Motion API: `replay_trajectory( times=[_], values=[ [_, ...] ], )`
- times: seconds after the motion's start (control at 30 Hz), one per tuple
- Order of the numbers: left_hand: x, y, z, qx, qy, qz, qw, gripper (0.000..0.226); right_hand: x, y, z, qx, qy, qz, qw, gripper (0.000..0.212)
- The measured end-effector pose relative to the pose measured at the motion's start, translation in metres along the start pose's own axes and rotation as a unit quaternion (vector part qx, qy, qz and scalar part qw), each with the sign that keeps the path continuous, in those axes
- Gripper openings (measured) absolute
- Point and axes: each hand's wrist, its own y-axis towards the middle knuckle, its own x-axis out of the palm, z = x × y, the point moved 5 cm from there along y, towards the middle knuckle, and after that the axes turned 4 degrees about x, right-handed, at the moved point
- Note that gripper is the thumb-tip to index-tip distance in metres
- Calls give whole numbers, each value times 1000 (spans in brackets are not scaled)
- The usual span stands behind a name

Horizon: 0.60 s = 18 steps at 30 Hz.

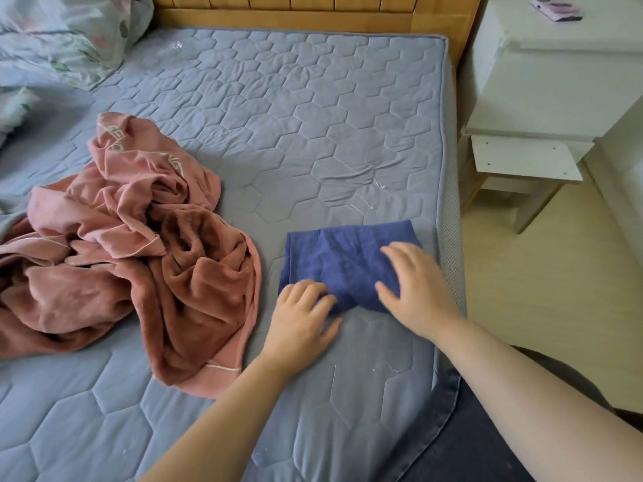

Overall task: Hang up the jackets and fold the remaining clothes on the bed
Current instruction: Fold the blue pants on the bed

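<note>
Lying on the left part of the bed (278, 116), a pink fleece garment (139, 259) is in a crumpled heap, not folded at all. Whether it is a jacket to hang or a piece to fold, I cannot say. To its right, close to the right edge of the mattress, a small blue cloth (348, 259) is already folded into a compact rectangle, so this piece looks nearly finished. The left hand (302, 321) rests on its near left corner with bent fingers; its grip may be pinching the edge, but I cannot tell. The right hand (414, 283) lies flat on the right half of the cloth, its grip apart, fingers spread and pressing down. I judge the task roughly halfway: the pink heap is left to do. Beside the bed stands a white nightstand (556, 81).
</note>
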Motion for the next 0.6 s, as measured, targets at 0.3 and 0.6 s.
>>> replay_trajectory(
  times=[0.3, 0.6],
  values=[
    [7, -7, -38, 61, 78, -40, 994, 18, 35, -9, 9, -19, -198, -239, 950, 68],
    [5, -8, -26, 47, 76, -143, 986, 29, 33, -14, 14, -13, -211, -246, 946, 88]
  ],
)
